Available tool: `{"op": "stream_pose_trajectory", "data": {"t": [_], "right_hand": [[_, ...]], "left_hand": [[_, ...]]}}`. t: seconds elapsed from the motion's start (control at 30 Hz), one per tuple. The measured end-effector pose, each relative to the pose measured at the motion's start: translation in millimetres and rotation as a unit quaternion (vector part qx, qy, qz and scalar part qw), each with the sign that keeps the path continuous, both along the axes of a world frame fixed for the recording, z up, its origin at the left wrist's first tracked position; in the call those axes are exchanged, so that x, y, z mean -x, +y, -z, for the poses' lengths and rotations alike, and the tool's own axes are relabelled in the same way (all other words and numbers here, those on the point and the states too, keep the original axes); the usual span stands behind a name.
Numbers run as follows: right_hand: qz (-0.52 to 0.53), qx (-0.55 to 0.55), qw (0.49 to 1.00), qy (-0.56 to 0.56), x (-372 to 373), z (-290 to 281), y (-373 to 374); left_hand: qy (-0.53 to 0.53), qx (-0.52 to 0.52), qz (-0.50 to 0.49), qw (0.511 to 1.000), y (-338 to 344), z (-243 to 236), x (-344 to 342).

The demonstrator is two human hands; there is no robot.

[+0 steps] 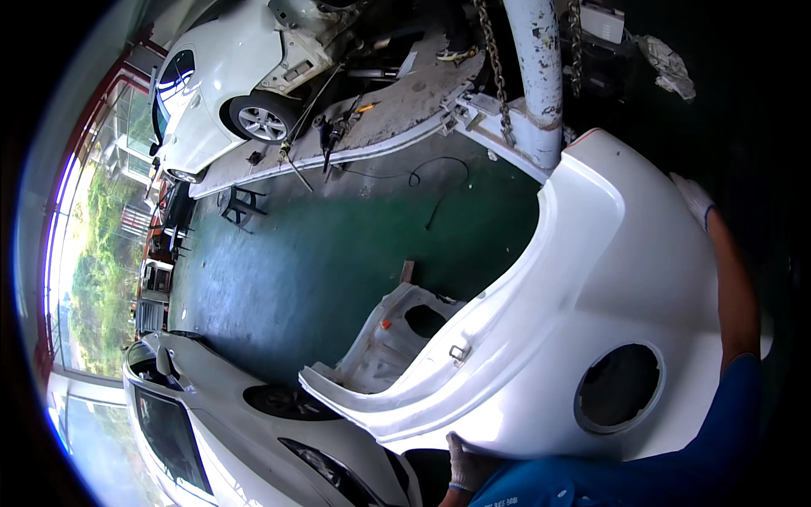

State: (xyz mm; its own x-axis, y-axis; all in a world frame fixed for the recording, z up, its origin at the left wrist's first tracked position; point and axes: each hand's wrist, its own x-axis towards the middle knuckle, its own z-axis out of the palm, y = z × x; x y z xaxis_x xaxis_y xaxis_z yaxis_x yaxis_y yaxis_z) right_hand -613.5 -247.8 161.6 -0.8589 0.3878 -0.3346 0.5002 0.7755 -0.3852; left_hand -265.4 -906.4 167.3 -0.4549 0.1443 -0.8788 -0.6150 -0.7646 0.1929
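I carry a large white car body panel (pixel 642 270) with a curved cut-out along its left side, a round hole and a small metal latch. My left hand (pixel 463 465), in a pale knit glove, is closed on the panel’s lower edge at bottom centre. My right hand (pixel 693 194), also gloved, grips the far right edge high up, its fingertips partly hidden. Behind the panel’s lower left part, a second stamped metal piece (pixel 372 346) with an opening and an orange spot lies low down.
A white car (pixel 203 422) stands close at lower left. Another (pixel 211 84) sits on a platform (pixel 397 110) with scattered tools, where someone’s shoe (pixel 456 52) shows. A painted post (pixel 532 76) with chains rises behind the panel. A stool (pixel 241 203) and a cable (pixel 414 177) are on the green floor.
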Motion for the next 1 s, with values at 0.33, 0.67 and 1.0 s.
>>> {"op": "stream_pose_trajectory", "data": {"t": [0.33, 0.67, 1.0], "right_hand": [[-0.054, 0.013, 0.998, -0.005, 63.7, -31.3, -4.8], [0.036, 0.029, 0.999, -0.017, 61.8, -41.9, -34.2], [0.097, -0.002, 0.995, 0.018, 94.7, -54.5, -24.2]], "left_hand": [[0.055, -0.116, -0.056, 0.990, 11.0, 46.6, 10.1], [0.069, -0.030, -0.029, 0.997, 54.5, 39.5, 100.6], [0.070, -0.001, -0.016, 0.997, 76.2, 33.0, 132.4]]}}
